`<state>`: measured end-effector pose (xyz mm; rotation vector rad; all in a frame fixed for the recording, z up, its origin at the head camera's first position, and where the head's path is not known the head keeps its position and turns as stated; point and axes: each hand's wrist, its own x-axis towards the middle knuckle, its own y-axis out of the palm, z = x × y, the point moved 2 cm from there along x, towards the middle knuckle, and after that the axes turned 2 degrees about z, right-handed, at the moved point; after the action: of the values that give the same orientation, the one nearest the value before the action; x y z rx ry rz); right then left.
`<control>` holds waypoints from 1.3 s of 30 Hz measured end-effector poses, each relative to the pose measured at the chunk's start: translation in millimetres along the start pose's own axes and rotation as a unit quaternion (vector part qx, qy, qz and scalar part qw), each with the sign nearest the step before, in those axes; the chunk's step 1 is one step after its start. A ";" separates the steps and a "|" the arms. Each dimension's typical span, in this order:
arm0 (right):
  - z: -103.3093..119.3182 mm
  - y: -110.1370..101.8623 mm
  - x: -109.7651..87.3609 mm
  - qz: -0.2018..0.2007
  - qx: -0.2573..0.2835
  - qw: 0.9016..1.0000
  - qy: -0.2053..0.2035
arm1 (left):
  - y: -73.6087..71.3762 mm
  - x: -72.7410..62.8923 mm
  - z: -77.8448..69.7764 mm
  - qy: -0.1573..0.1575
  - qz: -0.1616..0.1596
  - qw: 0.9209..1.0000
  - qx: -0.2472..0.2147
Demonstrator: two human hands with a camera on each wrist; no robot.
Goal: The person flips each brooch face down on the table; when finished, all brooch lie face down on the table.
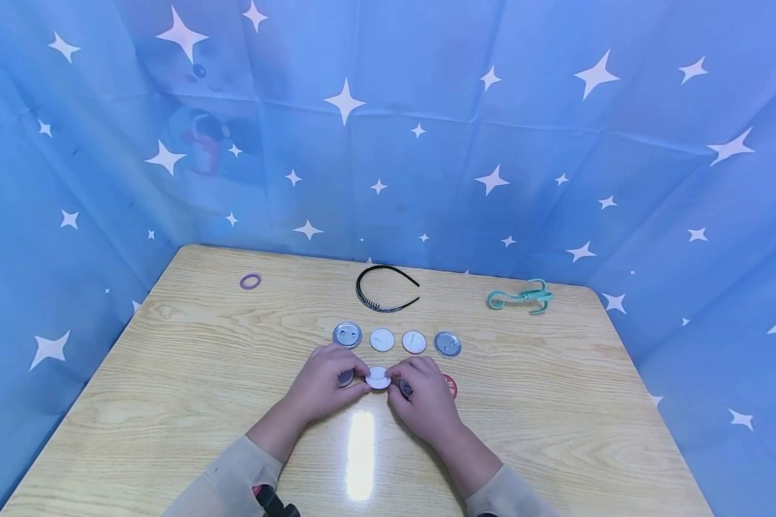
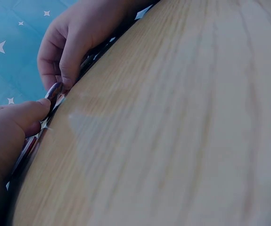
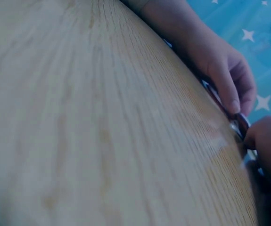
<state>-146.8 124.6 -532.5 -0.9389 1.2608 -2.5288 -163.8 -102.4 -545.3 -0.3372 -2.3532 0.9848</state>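
From afar I see the left hand (image 1: 326, 380) pinch the left edge of the white badge (image 1: 378, 378) and the right hand (image 1: 429, 402) its right edge, nearer than the row of four badges (image 1: 381, 339).

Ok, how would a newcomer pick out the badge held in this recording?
On the wooden table, find the row of four badges. Just nearer the camera, between the left hand and right hand, is a round white badge. Unlike its neighbours, it alone is pinched by both hands.
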 end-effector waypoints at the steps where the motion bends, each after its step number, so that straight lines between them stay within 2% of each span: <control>1: -0.3 0.0 -0.7 0.000 -0.001 1.000 0.002 | -0.1 0.1 -0.9 -0.001 0.001 1.000 -0.001; 9: -1.0 -0.7 -3.6 -0.005 -0.003 1.000 -0.003 | 1.4 -0.3 -3.4 -0.013 0.008 1.000 -0.003; 15: 0.1 -0.4 -2.8 0.001 0.005 1.000 -0.008 | 1.7 -2.3 -1.1 -0.028 -0.016 0.999 -0.019; 18: -0.2 -0.3 -1.6 -0.012 0.012 1.000 -0.007 | 0.0 -1.3 -0.9 -0.031 -0.021 0.999 -0.026; 23: -1.0 -0.3 0.0 -0.039 0.014 0.999 -0.017 | -3.4 -0.4 -1.4 -0.026 -0.011 0.999 -0.029; 28: 0.1 -1.9 2.2 -0.049 0.008 0.998 -0.028 | -6.2 -0.2 -3.1 -0.025 -0.004 1.000 -0.018; 35: -0.5 -4.3 2.0 -0.058 0.003 0.998 -0.040 | 0.1 3.3 -9.3 0.014 -0.015 1.000 0.004; 39: 0.0 -5.8 1.9 -0.059 -0.003 0.997 -0.041 | 6.8 7.6 -16.4 0.025 -0.004 1.000 0.008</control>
<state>-147.6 127.5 -527.1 -1.1379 1.2241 -2.5449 -160.3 -85.0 -537.8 -0.3432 -2.2989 0.9802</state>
